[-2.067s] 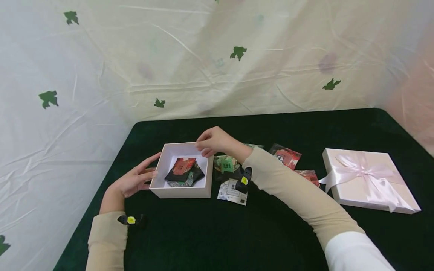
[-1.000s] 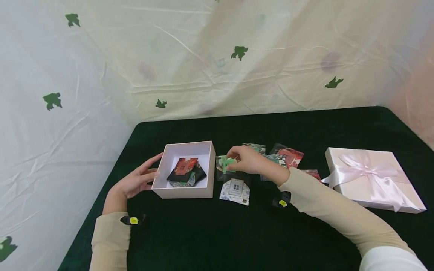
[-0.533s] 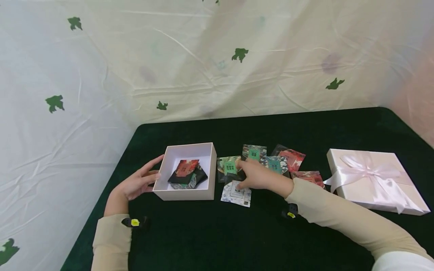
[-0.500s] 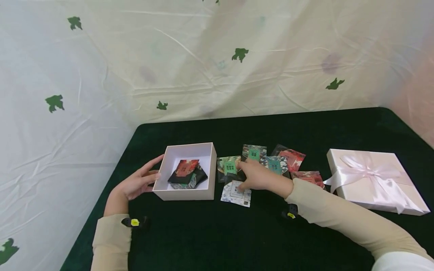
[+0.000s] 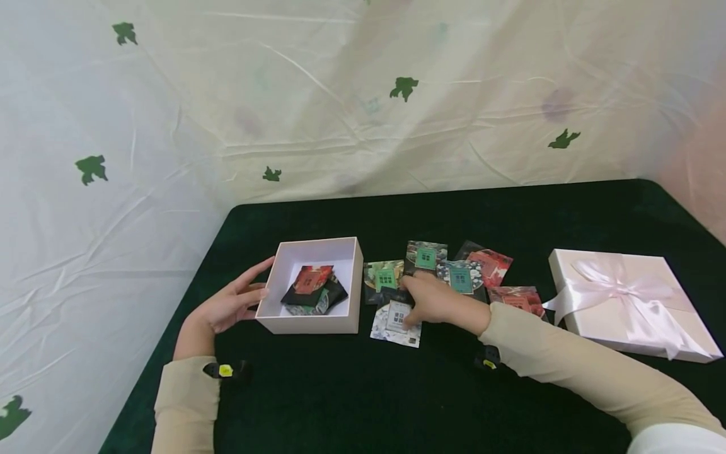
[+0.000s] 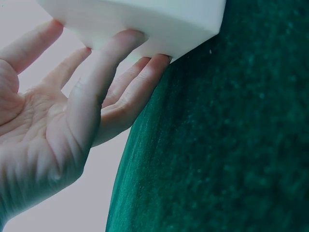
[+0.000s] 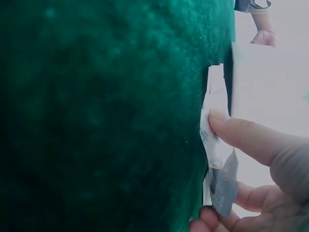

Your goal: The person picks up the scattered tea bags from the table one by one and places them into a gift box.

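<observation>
My left hand rests its fingertips against the left side of a white open-topped box; the fingers are long and only slightly bent. In the left wrist view the fingertips touch the box wall. Inside lie several small sachets, a black one with a red label uppermost. To the right of the box, my right hand pinches a white sachet with blue flowers between thumb and fingers. The right wrist view shows the thumb pressed on this sachet, which lies at the tabletop.
Behind the right hand lie a green-labelled sachet, another green one, a blue flowered one and red ones. A pale pink lid with a ribbon bow lies at the right on the dark green tabletop.
My right hand has left the box's far rim, passed over the green-labelled sachet and come down to the white flowered sachet, which it now pinches. The left hand stays at the box.
</observation>
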`<state>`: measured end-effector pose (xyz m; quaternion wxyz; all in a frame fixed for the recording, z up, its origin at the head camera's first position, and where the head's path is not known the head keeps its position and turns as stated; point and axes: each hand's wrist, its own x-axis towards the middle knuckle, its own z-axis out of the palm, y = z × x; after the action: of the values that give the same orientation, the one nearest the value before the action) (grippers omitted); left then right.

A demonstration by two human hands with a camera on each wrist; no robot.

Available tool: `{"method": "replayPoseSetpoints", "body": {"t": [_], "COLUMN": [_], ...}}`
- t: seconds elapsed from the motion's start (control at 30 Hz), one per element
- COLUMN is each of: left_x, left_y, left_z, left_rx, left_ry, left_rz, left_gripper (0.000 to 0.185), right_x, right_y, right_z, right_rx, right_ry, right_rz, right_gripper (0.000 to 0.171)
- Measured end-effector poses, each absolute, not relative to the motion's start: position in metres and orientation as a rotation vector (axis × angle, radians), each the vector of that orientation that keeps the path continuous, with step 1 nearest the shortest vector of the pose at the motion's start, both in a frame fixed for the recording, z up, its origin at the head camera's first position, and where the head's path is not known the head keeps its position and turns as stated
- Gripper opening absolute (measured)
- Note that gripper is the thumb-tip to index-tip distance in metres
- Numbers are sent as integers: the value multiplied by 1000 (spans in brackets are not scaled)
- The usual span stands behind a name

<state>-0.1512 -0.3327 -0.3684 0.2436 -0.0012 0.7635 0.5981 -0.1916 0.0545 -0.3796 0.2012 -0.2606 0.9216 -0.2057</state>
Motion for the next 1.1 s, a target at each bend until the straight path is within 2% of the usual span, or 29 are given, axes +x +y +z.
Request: {"method": "replayPoseSetpoints", "body": {"t": [0.23,0.5,0.7,0.87,1.1], "left_x": [-152,-153,-152,-153,-152], "left_y": [-333,-331,-332,-332,-331], "left_z": [-369,-370,-369,-368,-367], "left_rx": [-5,-6,-10,-8,-24], "left_ry": [2089,2085,2091,2086,2097], "left_rz": [1631,1626,1627,1625,1615], "left_gripper": [69,69,70,70,70], "right_x": [-190,-189,-193,-195,-200], "right_y": [55,62,65,65,64], "right_z": [-381,-377,-366,-346,-321], "right_rx": [-714,-771,-805,-815,-833], "right_ry": [2534,2472,2464,2429,2414], "right_rz": [-682,-734,-745,-745,-835], "right_gripper": [54,61,45,45,24]}}
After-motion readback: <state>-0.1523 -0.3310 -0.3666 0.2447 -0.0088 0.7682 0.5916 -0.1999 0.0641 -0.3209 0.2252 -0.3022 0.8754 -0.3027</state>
